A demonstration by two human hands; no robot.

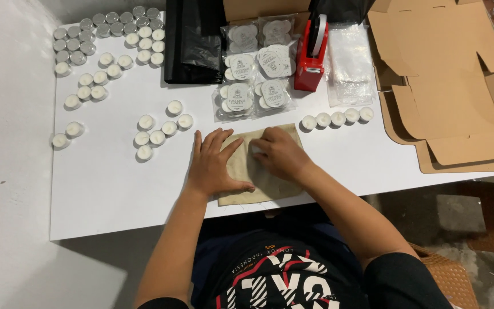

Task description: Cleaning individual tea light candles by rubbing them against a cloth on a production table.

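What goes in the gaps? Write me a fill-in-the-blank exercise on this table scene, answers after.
1. Both hands, the left hand and the right hand, press flat on a beige cloth ____.
2. The tape dispenser is coloured ____.
3. The row of tealights right of the hands holds ____ candles.
4. The flattened box is made of ____.

Answers: pouch; red; four; cardboard

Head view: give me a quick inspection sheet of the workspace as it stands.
Surface: white table.
Job's things: beige cloth pouch flat at the near edge.
Clutter: loose tealight candles, bagged candle packs, red tape dispenser, black plastic bag, clear bags, flat cardboard boxes.
Hands: left hand pressed flat on pouch; right hand on its top edge.
Cables: nothing seen.
Surroundings: wicker seat, concrete floor.
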